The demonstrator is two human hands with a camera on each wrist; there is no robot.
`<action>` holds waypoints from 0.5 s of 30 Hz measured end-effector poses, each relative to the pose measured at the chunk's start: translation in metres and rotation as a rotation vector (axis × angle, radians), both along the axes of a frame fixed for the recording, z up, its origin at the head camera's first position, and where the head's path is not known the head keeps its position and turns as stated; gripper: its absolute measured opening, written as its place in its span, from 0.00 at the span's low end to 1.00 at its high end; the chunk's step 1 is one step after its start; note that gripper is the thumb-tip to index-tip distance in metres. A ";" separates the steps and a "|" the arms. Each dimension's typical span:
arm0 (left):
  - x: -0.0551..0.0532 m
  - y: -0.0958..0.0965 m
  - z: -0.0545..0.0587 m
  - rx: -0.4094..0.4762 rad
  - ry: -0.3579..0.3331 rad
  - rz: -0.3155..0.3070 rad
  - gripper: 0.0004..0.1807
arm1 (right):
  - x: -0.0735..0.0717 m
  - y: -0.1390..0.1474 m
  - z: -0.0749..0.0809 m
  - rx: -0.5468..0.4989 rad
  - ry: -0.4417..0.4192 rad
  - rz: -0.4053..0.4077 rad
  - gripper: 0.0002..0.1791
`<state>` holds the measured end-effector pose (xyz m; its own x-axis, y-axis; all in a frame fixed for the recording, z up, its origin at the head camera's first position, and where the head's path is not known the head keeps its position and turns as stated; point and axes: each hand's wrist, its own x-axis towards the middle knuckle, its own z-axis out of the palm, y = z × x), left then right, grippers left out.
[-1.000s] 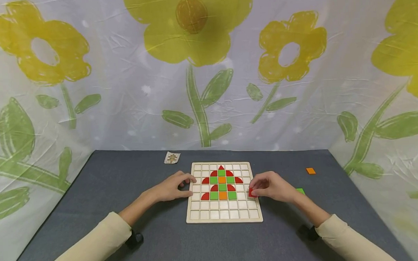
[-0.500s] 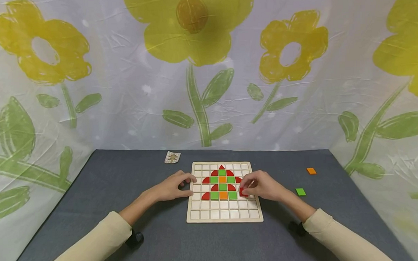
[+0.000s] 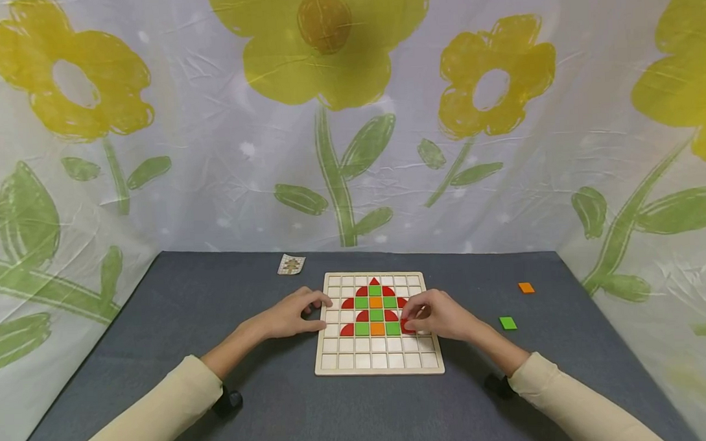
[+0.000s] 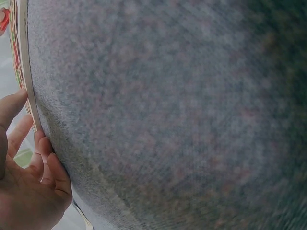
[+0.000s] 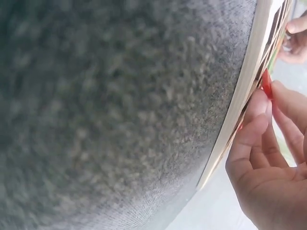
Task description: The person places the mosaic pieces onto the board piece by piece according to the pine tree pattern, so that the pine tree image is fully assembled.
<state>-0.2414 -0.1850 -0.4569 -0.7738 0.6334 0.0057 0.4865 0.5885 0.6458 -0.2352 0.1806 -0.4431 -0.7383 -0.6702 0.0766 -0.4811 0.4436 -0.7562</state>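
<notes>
A wooden grid board (image 3: 379, 362) lies on the table. Its inlaid tiles form a tree-like pattern of red rounded pieces (image 3: 348, 329), green squares (image 3: 362, 328), orange squares (image 3: 377, 328) and a red triangle (image 3: 374, 281) on top. My left hand (image 3: 294, 313) rests at the board's left edge, thumb and fingertips touching the rim. Over the board's right side, my right hand (image 3: 438, 315) pinches a red tile (image 5: 266, 84) between thumb and fingers. That tile is at the right end of the lowest tiled row, tilted in the right wrist view; the fingers partly hide it.
A small patterned card (image 3: 291, 264) lies behind the board to the left. On the right of the table are a loose orange square (image 3: 526, 288) and a loose green square (image 3: 508, 323). A flower-printed cloth (image 3: 222, 153) hangs behind the table.
My right hand has moved left with the red tile, from the board's right rim to beside the lowest row's green square. The loose green square came into full view. My left hand stayed put.
</notes>
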 end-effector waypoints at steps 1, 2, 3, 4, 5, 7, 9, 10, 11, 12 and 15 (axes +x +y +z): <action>0.000 0.000 0.000 -0.001 0.001 0.000 0.22 | 0.000 0.000 0.000 0.003 -0.001 -0.001 0.04; 0.000 0.000 0.000 -0.001 0.003 -0.001 0.22 | 0.000 -0.001 -0.001 0.008 0.000 -0.001 0.04; 0.000 0.000 0.000 -0.002 0.005 -0.002 0.22 | 0.000 -0.001 -0.001 0.014 0.005 -0.001 0.04; -0.001 0.000 0.000 -0.004 0.007 -0.004 0.22 | 0.001 -0.001 -0.001 0.019 0.009 -0.001 0.04; -0.001 -0.001 -0.001 -0.006 0.007 -0.002 0.22 | 0.001 -0.001 -0.002 0.026 0.016 -0.001 0.04; -0.001 -0.001 -0.001 -0.008 0.013 -0.005 0.22 | 0.002 -0.002 -0.002 0.037 0.031 0.001 0.03; -0.002 -0.002 -0.001 -0.009 0.015 -0.006 0.22 | 0.002 -0.002 -0.003 0.042 0.045 0.001 0.04; -0.002 -0.002 -0.001 -0.009 0.016 -0.006 0.22 | 0.002 -0.002 -0.003 0.042 0.050 0.002 0.03; -0.002 -0.002 -0.001 -0.008 0.016 -0.006 0.22 | 0.003 -0.003 -0.003 0.045 0.055 0.002 0.03; -0.002 -0.002 -0.001 -0.009 0.017 -0.006 0.22 | 0.003 -0.003 -0.003 0.046 0.058 0.003 0.03; -0.002 -0.002 -0.001 -0.012 0.020 -0.008 0.22 | 0.002 -0.002 -0.001 0.051 0.063 0.005 0.03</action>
<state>-0.2434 -0.1868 -0.4580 -0.7684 0.6398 0.0132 0.5039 0.5922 0.6288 -0.2328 0.1785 -0.4445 -0.7298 -0.6780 0.0883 -0.5293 0.4784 -0.7007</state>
